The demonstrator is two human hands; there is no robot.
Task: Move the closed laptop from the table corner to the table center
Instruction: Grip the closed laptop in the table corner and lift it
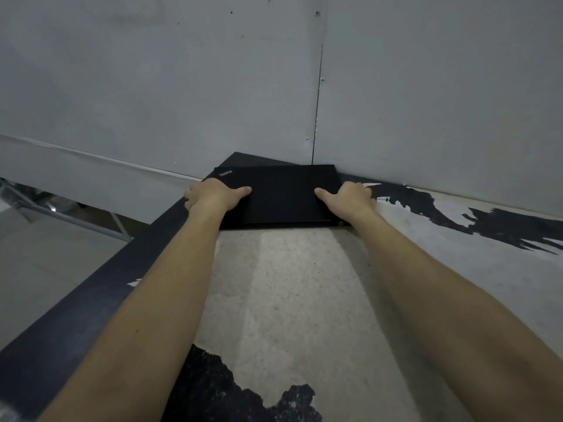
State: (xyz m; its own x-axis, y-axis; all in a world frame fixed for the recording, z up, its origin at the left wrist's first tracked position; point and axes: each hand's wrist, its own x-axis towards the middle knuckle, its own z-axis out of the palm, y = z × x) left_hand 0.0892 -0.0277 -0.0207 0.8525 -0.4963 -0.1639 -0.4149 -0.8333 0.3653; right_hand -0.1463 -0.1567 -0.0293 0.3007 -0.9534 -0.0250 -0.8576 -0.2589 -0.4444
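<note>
A closed black laptop (281,194) lies flat in the far corner of the table (286,284), close to the wall. My left hand (213,194) grips its left edge, thumb lying on the lid and fingers curled around the side. My right hand (350,196) grips the right edge the same way, thumb on top. Both forearms stretch out across the table toward it. The fingers under the edges are hidden.
The tabletop is worn, pale where the black coating has peeled, with black patches at the right (487,220) and near me (231,391). A grey panelled wall (213,86) stands right behind the laptop. The table's left edge (91,287) drops to the floor.
</note>
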